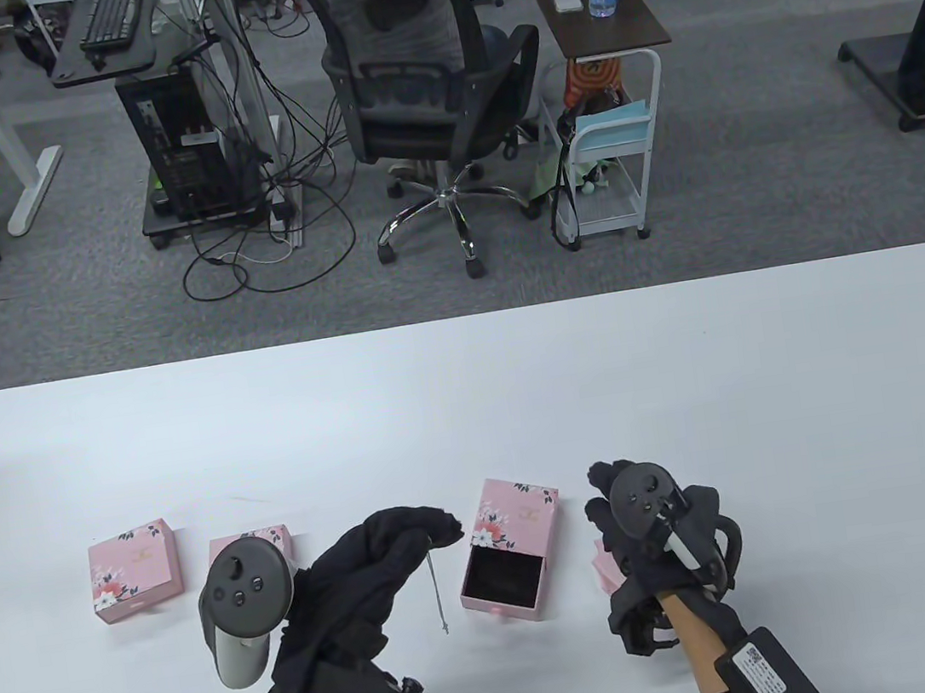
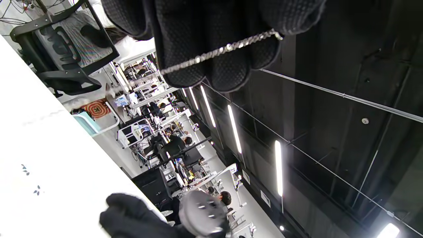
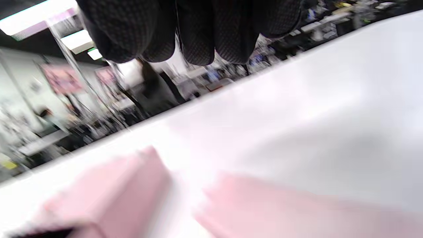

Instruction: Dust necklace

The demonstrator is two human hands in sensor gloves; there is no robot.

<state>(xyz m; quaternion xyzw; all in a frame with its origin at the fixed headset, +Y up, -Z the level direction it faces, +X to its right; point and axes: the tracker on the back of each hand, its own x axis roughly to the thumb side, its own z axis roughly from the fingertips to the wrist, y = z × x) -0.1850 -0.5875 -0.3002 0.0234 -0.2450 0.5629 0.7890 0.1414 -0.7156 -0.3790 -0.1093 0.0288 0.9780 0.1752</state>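
Closest to the lens, my left hand [image 1: 374, 574] is raised above the white surface [image 1: 470, 397], its grip pinched at the fingertips on a thin silver necklace [image 1: 437, 591]. In the left wrist view the chain [image 2: 218, 51] runs taut across my gloved fingers [image 2: 211, 46] and disappears under one of them at its upper end. From the table view the chain hangs straight down from that pinch, its lower end just above or touching the surface; I cannot tell which.

My right hand [image 1: 652, 535] sits lower right, knuckles up under its tracker. Its fingers [image 3: 198, 33] hang loosely curled in the right wrist view and hold nothing that I can see; the grip is relaxed. Under it a pale pink piece [image 1: 604, 567] shows at the hand's left edge, blurred in the wrist view, so I cannot say whether the hand touches it.

Between my hands lies an open pink drawer box [image 1: 513, 550] with a floral sleeve and a dark lined tray pulled toward me. The necklace hangs just left of that tray. Further left stands a closed pink floral box [image 1: 135, 571], and a second closed pink box [image 1: 254, 543] is partly hidden behind my left tracker.
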